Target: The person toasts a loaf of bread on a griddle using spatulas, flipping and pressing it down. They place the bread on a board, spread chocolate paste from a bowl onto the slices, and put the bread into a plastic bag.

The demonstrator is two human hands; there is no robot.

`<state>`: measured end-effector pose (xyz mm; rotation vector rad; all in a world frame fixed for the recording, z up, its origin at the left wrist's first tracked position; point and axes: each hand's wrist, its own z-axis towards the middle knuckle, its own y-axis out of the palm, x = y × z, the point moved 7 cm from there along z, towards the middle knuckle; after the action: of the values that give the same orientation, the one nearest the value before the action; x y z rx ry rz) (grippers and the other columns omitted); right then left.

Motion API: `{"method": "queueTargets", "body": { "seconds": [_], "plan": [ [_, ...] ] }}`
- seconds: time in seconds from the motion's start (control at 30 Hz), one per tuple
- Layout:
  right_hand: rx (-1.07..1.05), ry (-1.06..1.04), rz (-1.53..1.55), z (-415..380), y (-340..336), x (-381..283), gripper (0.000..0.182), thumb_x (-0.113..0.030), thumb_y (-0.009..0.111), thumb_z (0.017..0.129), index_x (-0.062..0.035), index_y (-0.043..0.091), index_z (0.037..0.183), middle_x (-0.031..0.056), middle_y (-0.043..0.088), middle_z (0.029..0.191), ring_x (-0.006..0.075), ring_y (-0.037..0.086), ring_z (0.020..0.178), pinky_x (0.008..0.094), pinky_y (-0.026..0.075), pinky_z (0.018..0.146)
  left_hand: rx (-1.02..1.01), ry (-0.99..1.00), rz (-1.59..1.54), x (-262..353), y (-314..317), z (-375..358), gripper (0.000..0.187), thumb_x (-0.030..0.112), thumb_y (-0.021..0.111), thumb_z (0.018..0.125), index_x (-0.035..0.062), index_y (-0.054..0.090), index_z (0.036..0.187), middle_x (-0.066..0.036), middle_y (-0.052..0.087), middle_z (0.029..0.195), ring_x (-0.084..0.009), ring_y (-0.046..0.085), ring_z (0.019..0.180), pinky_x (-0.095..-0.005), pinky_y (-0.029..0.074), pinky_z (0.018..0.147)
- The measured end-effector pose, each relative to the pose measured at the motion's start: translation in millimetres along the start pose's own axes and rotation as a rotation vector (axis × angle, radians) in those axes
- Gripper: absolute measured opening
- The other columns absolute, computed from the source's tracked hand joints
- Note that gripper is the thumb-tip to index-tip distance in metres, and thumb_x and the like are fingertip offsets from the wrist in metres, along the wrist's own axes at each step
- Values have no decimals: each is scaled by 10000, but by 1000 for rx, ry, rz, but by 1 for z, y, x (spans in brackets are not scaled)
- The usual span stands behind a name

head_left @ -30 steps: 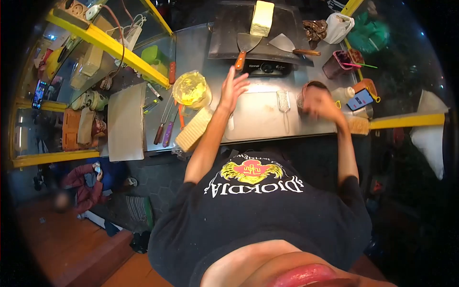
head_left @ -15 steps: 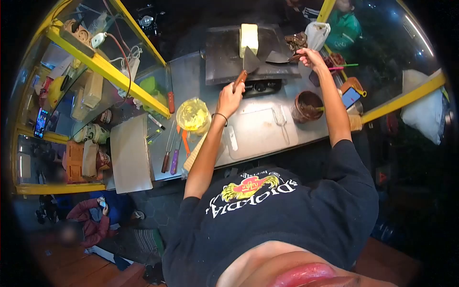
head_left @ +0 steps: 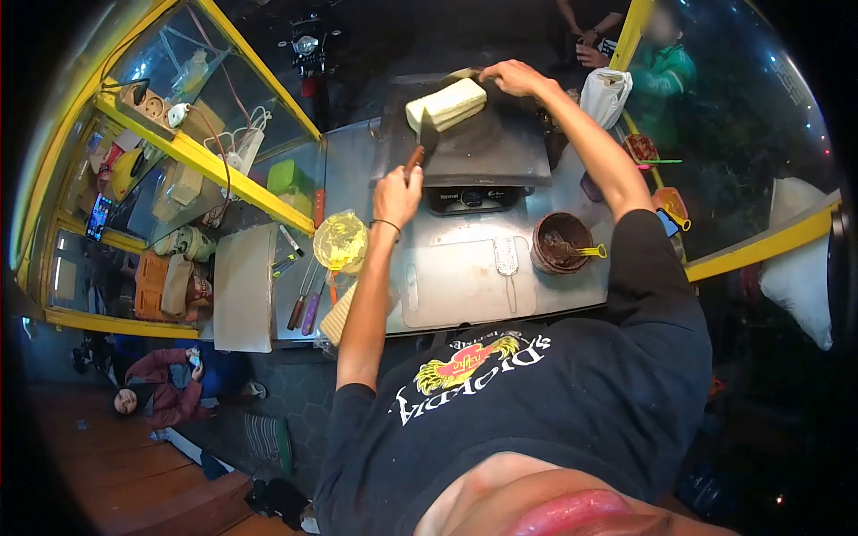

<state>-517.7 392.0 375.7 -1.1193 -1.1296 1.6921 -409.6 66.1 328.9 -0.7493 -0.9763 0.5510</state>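
A pale, block-shaped loaf of bread [head_left: 447, 104] lies slantwise on the dark flat griddle [head_left: 509, 161]. My left hand [head_left: 397, 195] is closed around the wooden handle of a metal scraper [head_left: 428, 135], whose blade meets the loaf's near side. Beyond the loaf, my right hand [head_left: 517, 78] grips a second scraper [head_left: 463, 74]; its blade shows only partly at the loaf's far edge, and its handle is mostly hidden by the fingers.
Nearer me are a tub of yellow spread [head_left: 340, 243], a white cutting board [head_left: 451, 290], a grater [head_left: 507, 257] and a brown pot [head_left: 550, 241]. Yellow-framed glass [head_left: 214, 161] borders the left. A white bag [head_left: 605, 96] hangs right, near a person in green [head_left: 660, 85].
The loaf has turned from lengthwise to slantwise. My right hand has brought its scraper from the griddle's right side to the loaf's far edge. My left scraper has shifted left. The view has shifted slightly.
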Motion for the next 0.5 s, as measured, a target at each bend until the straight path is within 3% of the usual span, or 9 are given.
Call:
{"method": "queueTargets", "body": {
  "seconds": [0.07, 0.1, 0.17, 0.2, 0.27, 0.3, 0.4, 0.5],
  "plan": [
    [-22, -84, 57, -25, -7, -8, 361, -83, 513, 840, -73, 635, 1180, 141, 694, 1026, 310, 666, 958, 407, 510, 886, -27, -92, -153, -22, -1, 16, 452, 416, 533, 924, -4, 670, 826, -262, 657, 799, -422, 659, 783, -483, 496, 684],
    [-26, -78, 65, -41, -14, -11, 361, -83, 513, 840, -73, 635, 1180, 141, 694, 1026, 310, 666, 958, 407, 510, 886, -37, -110, -172, -23, -5, 24, 454, 419, 534, 923, 0, 676, 825, -250, 662, 795, -410, 663, 787, -467, 497, 687],
    [-141, 159, 441, -75, -20, -16, 317, -153, 518, 848, -49, 652, 1116, 123, 695, 907, 200, 666, 695, 359, 573, 676, -55, -123, -185, -26, -4, 38, 455, 422, 535, 922, 3, 682, 825, -238, 666, 790, -399, 668, 792, -450, 498, 691],
    [-137, 166, 452, -83, -17, -9, 317, -153, 518, 848, -49, 652, 1116, 123, 695, 907, 200, 666, 695, 359, 573, 676, -50, -82, -160, -25, -3, 45, 455, 424, 535, 924, 11, 694, 823, -215, 665, 761, -358, 666, 760, -420, 490, 688],
    [-87, 427, 936, -108, -2, 20, 276, -213, 523, 861, -40, 662, 1026, 94, 656, 760, 97, 556, 498, 299, 528, 460, -59, -29, -121, -23, -3, 63, 455, 427, 534, 926, 18, 705, 822, -192, 663, 732, -316, 664, 729, -390, 481, 684],
    [-69, 573, 982, -125, 6, 30, 254, -238, 519, 877, -43, 657, 961, 79, 630, 685, 94, 516, 437, 283, 495, 388, -95, -10, -110, -21, -1, 67, 464, 431, 530, 926, 12, 706, 832, -196, 662, 739, -316, 664, 744, -389, 480, 696],
    [-4, 723, 1130, -153, 28, 37, 267, -269, 511, 888, -54, 642, 977, 37, 596, 648, 81, 482, 420, 279, 516, 434, -177, 41, -79, -15, 2, 75, 480, 435, 519, 929, -4, 699, 858, -205, 664, 761, -325, 664, 760, -389, 480, 706],
    [126, 766, 1320, -152, 68, 36, 283, -265, 521, 900, -23, 625, 1004, 60, 610, 651, 76, 524, 459, 289, 563, 482, -249, 57, -74, -7, 14, 78, 474, 435, 517, 931, -1, 696, 881, -210, 665, 775, -330, 665, 769, -392, 481, 712]
  ]
}}
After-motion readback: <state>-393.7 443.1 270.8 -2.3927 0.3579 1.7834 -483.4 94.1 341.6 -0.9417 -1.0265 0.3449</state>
